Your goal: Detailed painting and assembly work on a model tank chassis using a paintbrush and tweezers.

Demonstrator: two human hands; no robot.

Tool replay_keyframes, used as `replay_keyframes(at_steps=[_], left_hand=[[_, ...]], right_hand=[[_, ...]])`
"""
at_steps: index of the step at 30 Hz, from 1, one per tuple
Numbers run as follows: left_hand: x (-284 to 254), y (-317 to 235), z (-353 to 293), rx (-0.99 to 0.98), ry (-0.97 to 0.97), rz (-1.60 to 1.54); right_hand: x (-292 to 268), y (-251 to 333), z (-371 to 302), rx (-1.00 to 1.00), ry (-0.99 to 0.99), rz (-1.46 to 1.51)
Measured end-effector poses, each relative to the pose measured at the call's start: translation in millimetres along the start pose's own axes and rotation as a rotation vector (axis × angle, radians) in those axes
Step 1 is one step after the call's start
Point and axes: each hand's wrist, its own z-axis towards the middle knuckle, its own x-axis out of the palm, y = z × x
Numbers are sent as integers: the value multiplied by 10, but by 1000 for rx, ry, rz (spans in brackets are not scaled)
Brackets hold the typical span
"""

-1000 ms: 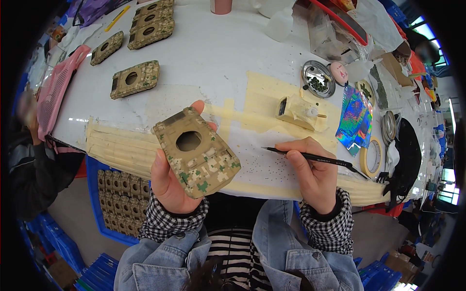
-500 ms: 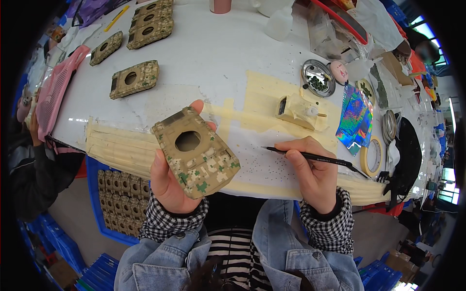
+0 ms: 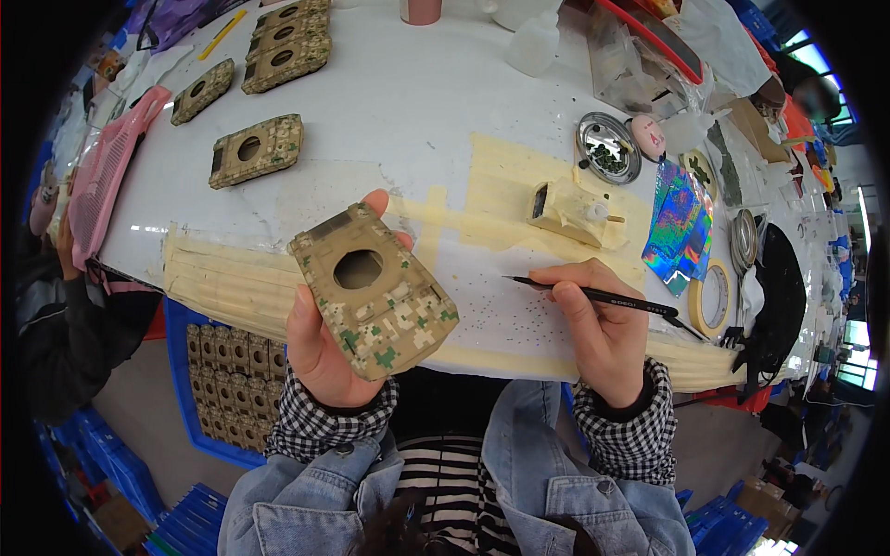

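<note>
My left hand [image 3: 324, 347] is closed around a model tank hull [image 3: 394, 310] in tan and green pixel camouflage, gripping it by its sides. The round hole in the hull's upper face points up at me, and its near end tilts down to the right. My right hand [image 3: 598, 315] pinches slim black pointed tweezers [image 3: 603, 296] between thumb and fingers. Their fine tip points left, above a white sheet [image 3: 501, 315] dotted with many tiny dark specks. A gap separates the tip from the hull.
More camouflage hulls [image 3: 257, 151] stand at the far left. A blue crate [image 3: 190, 408] of hulls sits below the table. Beyond my right hand are a tape-covered block [image 3: 575, 215], a round metal dish [image 3: 630, 130] with green bits, iridescent sheets [image 3: 681, 222] and a tape roll [image 3: 709, 301].
My right hand has shifted slightly right and up with the tweezers, and their tip sits a little higher. The left hand and the hull have hardly moved.
</note>
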Motion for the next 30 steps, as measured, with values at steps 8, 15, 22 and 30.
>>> replay_keyframes(at_steps=[8,15,22,30], left_hand=[[19,5,1,1,4,11],[29,8,1,6,-13,24],[23,11,0,17,-15,32],[1,3,-3,16,8,65]], right_hand=[[10,-1,-9,34,-21,32],[12,-29,-15,19,-2,42],[3,-27,1,-25,19,-6],[-21,9,-15,-115,36,-55]])
